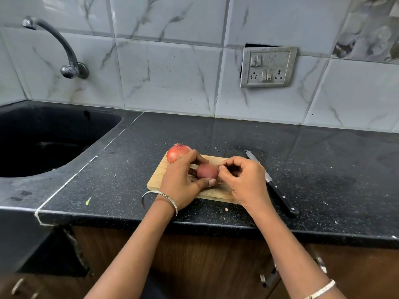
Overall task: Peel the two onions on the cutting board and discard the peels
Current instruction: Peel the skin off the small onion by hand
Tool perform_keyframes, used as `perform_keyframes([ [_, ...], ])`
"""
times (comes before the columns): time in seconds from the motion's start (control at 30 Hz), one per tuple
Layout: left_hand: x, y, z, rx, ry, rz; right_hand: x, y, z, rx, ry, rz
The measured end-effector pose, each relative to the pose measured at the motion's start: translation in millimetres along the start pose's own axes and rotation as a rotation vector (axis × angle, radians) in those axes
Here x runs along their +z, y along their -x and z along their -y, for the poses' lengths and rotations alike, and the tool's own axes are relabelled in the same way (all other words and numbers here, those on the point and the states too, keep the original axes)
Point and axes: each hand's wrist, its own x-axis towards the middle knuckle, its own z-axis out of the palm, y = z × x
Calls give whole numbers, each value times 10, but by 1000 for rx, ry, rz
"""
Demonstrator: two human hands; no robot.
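a person's left hand [183, 180] curls round a smaller onion [207, 171] above the cutting board [159, 175], fingers over its far side and thumb pressed against its near side. the right hand [244, 180], fingers bent tight, pinches at the right end of the same onion with thumb and forefinger; whether a strip of skin is caught between them cannot be told. a silver bangle [159, 195] circles the left wrist and a pale bracelet [321, 290] the right.

two onions are in view. the second, a larger onion [177, 154] in its reddish skin, sits at the far left corner of the cutting board, touching the back of the left fingers. one knife [278, 190] with a black handle lies just beside the board's right edge, blade pointing away from the person.

the single wooden board rests on a black speckled counter [216, 134]. well to the left of the board is one dark sink [43, 137], with one curved tap [62, 48] on the tiled wall above it. beyond the board, to the right, is one metal switch plate [267, 66] with two sockets.
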Motion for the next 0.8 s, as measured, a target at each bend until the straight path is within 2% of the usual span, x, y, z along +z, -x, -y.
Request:
perform_keyframes([
  [0.57, -13, -7, 101, -36, 137, 30, -42, -39, -67, 189, -106, -171],
  [0.7, -36, -7, 82, 1, 63, 48, -53, -13, 8, 120, -50, -89],
  [0.8, -30, -13, 106, -4, 99, 49, -32, -6, 35, 96, -90, -1],
])
